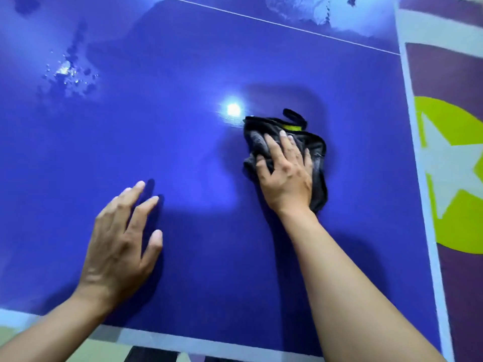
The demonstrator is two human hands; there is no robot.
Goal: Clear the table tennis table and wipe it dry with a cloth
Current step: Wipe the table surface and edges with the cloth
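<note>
The blue table tennis table point(183, 142) fills the view, with a white line along its near and right edges. A crumpled black cloth point(317, 158) with a yellow tag lies on the table right of centre. My right hand point(285, 173) presses flat on the cloth with its fingers spread. My left hand point(122, 241) rests on the bare table near the front edge, fingers straight and holding nothing. A patch of water drops point(69, 74) glistens at the far left.
A thin white centre line point(287, 26) crosses the table at the back. Beyond the right edge is a maroon floor mat with a yellow circle and white star point(454, 173). A lamp's reflection point(232, 108) shines just left of the cloth.
</note>
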